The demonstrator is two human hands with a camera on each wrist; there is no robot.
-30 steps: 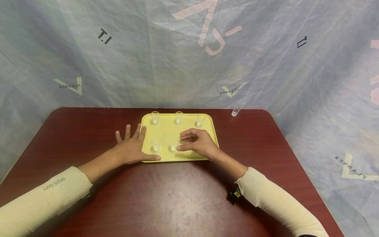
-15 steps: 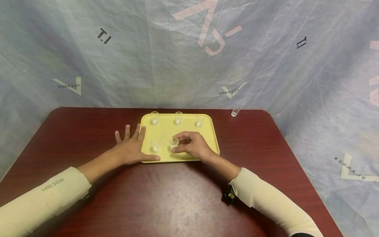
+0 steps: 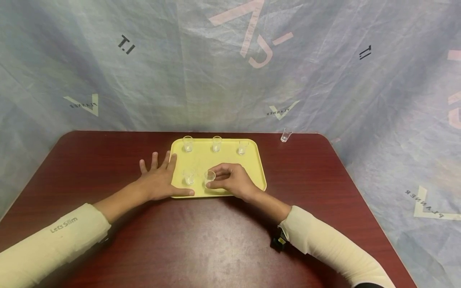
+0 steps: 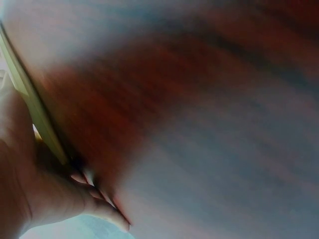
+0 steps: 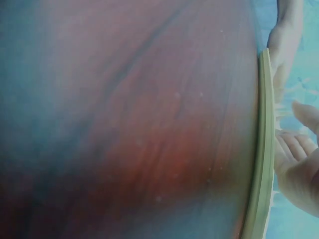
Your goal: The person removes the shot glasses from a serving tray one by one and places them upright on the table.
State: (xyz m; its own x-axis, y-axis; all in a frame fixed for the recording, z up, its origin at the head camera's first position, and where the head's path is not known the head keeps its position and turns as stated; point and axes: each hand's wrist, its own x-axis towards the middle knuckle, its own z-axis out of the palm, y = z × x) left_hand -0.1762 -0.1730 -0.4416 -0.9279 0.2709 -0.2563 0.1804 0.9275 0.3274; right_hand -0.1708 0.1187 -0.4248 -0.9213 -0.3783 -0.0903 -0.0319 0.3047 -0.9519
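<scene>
A person's right hand (image 3: 234,182) pinches a small clear cup (image 3: 210,177) at the six o'clock edge of a yellow tray (image 3: 252,168) on the dark red tabletop (image 3: 216,240). The left hand (image 3: 158,180) lies flat, fingers spread, across the tray's nine o'clock rim. A neighbouring cup (image 3: 189,176) stands just beside the pinched one; a careless sideways nudge could likely topple it.

The head view is evenly and softly lit, sharp throughout, with a dull sheen on the worktop (image 3: 223,240) just in front of the yellow tray (image 3: 252,160) and faint shadows under the forearms. Its edges bow slightly. Both wrist views are dim and heavily blurred, with the tray's rim (image 5: 261,149) smeared.
</scene>
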